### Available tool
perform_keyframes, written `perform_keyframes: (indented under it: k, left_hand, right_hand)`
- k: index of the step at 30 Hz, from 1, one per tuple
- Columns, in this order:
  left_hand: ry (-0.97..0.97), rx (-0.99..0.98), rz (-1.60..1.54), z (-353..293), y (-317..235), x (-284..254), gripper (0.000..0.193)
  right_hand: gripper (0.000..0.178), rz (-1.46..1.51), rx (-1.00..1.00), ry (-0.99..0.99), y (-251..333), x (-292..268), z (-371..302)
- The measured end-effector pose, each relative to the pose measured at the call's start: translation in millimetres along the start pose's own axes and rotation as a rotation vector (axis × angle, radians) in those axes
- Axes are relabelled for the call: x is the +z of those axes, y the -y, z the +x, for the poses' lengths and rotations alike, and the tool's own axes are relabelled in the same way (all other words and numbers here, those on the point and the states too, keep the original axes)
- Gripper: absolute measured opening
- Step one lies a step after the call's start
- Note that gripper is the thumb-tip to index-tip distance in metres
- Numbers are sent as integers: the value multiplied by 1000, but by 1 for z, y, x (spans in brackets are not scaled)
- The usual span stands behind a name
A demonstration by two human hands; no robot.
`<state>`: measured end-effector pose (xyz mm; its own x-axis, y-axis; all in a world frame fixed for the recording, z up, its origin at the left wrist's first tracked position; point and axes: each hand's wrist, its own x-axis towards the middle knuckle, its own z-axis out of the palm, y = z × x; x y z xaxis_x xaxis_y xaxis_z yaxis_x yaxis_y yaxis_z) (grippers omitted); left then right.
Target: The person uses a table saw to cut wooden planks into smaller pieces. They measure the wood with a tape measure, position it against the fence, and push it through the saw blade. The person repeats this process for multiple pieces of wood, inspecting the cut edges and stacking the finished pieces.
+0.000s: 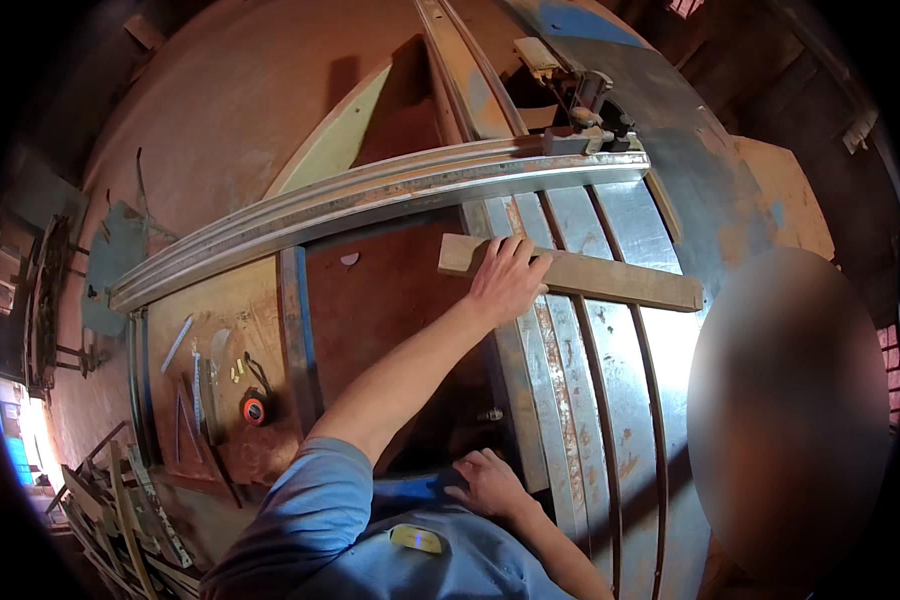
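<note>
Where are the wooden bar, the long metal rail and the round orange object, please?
Wooden bar (615,278), head view: on its upper face.
Long metal rail (370,192), head view: near its mid-length.
Round orange object (254,410), head view: at its centre.

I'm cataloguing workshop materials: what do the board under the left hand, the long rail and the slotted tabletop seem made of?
Board: wood, apparently unfinished; matt, brown. Long rail: metal, possibly aluminium; silvery sheen, lengthwise grooves. Slotted tabletop: bare metal, perhaps steel or cast iron; glare, rust-coloured patches.
</note>
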<state>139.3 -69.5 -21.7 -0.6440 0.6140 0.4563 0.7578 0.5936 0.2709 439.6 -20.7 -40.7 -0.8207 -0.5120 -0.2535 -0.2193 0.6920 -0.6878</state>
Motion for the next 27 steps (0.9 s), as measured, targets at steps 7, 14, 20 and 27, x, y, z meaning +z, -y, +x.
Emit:
perform_keyframes:
  k: [7, 14, 20, 27]
  left_hand:
    - [-65, -107, 5, 41, 28, 26, 38]
    - [-86, -192, -2, 75, 38, 50, 38]
    - [-132, -209, 39, 89, 45, 61, 36]
    - [-146, -220, 66, 91, 48, 61, 35]
  right_hand:
    - [48, 39, 28, 23, 3, -5, 2]
    - [51, 60, 31, 24, -5, 3, 1]
    - [52, 85, 48, 76, -6, -2, 2]
    - [47, 142, -25, -17, -9, -2, 0]
